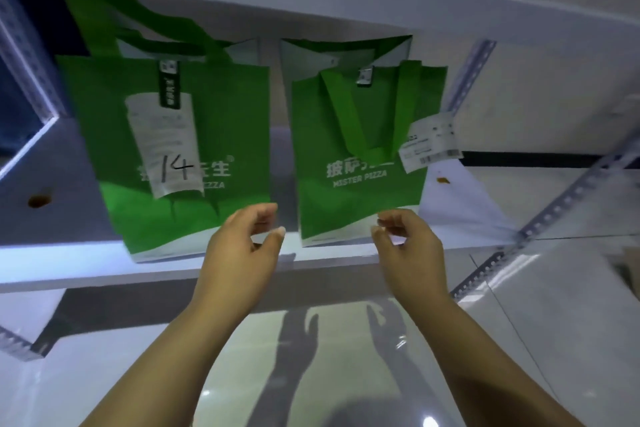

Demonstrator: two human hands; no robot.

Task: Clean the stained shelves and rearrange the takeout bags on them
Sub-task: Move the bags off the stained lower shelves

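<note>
Two green takeout bags stood upright side by side on the white shelf (62,229), a narrow gap between them. The left bag (114,135) carried a long receipt (173,149) marked "14"; the right bag (360,205) had its handles (367,115) folded down over its front and a printed tag (429,144) hanging off its right edge. One brown stain (40,200) lay on the shelf left of the left bag, and another brown stain (442,180) lay right of the right bag. Neither had been wiped.

The left hand (239,253) hovered before the gap between the bags, its fingers (266,215) loosely curled, thumb apart, holding nothing. The right hand (408,250) hovered at the right bag's lower right corner, its fingers (388,218) likewise loosely curled and empty. Whether they touched the bag could not be determined.

Assessment: the bags appeared to be thin non-woven fabric, soft and liable to sag or tip. Their weight could not be judged, as the contents were hidden. The handles offer the surest hold for lifting. Gripping both side edges low down would suit sliding a bag along the shelf. The receipt and tag looked loosely attached and should not be pulled.
</note>
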